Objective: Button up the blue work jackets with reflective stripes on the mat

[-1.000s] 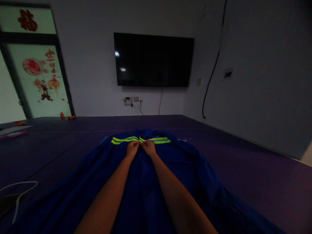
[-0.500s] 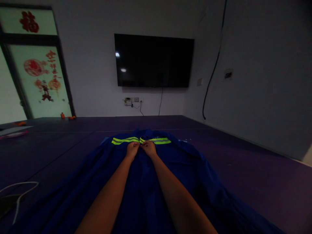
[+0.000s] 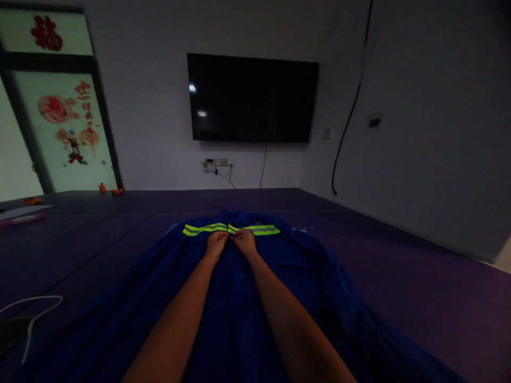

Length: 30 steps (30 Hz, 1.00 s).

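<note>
A blue work jacket (image 3: pixel 295 271) lies spread on the purple surface, front side up, its collar at the far end. Across its chest run yellow-green reflective strips (image 3: pixel 265 230) with a grey band, split at the middle opening. My left hand (image 3: pixel 217 244) pinches the left front edge just below the strip. Close beside it, my right hand (image 3: pixel 244 242) has its fingers closed on the other front edge. The fingertips of both hands nearly meet at the opening. Whether a button or zip sits between them is too small to tell.
The purple surface (image 3: pixel 399 255) extends around the jacket to the walls. At the left lie a white cable (image 3: pixel 43 298) and a dark flat object (image 3: pixel 14 332). Small orange items (image 3: pixel 117 191) lie near the glass door (image 3: pixel 67 127). A television (image 3: pixel 253 98) hangs ahead; a black cable (image 3: pixel 351 111) dangles at right.
Almost nothing differs. Both hands stay pinched at the jacket's front opening, and the view has shifted very slightly.
</note>
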Motion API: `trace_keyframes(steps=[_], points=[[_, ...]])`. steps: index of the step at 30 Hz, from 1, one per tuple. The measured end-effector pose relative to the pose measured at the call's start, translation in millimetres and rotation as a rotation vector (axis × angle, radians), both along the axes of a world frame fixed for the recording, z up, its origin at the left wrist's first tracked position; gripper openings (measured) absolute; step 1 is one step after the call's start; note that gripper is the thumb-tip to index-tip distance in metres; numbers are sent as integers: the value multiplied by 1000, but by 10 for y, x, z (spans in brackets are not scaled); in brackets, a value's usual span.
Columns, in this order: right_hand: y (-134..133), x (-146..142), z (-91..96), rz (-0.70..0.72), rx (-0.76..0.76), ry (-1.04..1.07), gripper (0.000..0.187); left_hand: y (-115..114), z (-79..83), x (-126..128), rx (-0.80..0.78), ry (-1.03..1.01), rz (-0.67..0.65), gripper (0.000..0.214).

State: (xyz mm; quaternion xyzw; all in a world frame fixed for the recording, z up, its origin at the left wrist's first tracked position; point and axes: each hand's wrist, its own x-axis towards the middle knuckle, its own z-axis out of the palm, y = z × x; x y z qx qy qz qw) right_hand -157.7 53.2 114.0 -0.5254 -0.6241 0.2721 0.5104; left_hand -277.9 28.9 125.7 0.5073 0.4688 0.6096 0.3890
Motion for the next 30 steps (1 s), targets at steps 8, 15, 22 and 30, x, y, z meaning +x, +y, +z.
trace_keyframes(steps=[8,15,22,30], points=[[-23,-8,18,5,-7,29,16,12,-8,1,3,9,-2,16],[-83,-16,67,55,26,27,18,26,-20,8,22,37,21,16],[-101,-13,89,19,41,-58,15,28,-19,15,34,58,25,16],[-107,-16,87,16,51,-90,12,17,-10,20,40,80,27,13]])
